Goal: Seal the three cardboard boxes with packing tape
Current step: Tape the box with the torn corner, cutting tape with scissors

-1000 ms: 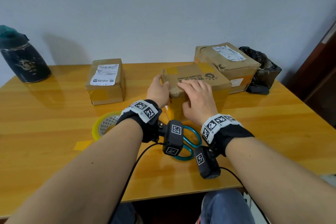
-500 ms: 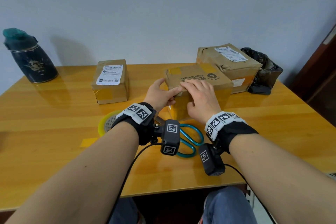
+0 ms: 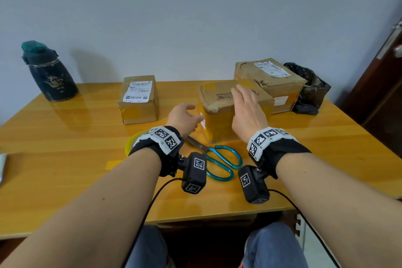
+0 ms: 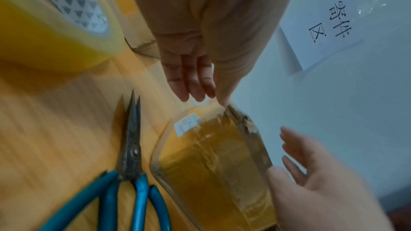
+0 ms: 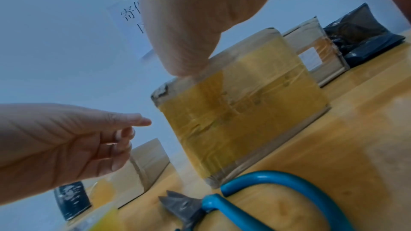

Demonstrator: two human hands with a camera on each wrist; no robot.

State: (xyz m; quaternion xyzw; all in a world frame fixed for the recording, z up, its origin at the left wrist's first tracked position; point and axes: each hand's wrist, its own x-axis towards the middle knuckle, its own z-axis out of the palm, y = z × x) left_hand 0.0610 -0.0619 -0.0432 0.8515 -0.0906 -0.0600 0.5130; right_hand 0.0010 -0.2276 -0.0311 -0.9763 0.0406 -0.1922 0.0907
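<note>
Blue-handled scissors lie closed on the wooden table nearest the person, blades pointing away and to the left, one pair only. Just left of them, half hidden behind the left wrist, sits a single roll of yellow packing tape.

Both forearms reach forward over the table edge, each with a black strap and a small camera at the wrist. The left hand hangs just off the left side of the middle box, palm turned inward, fingers loose and spread, holding nothing; the left wrist view shows a gap between its fingertips and the box corner. The right hand is raised above the box's near right part, fingers straight and apart, also empty; whether it brushes the box top cannot be told.

Three cardboard boxes stand on the table. The middle box has its front face covered in yellow tape and a torn corner at the upper left. The left box stands well apart, a white label on top. The right box, larger and crumpled, sits just behind the middle one.

Farther back, one dark flask stands at the left rear corner, and one black bag lies beside the right box, against the pale wall.
</note>
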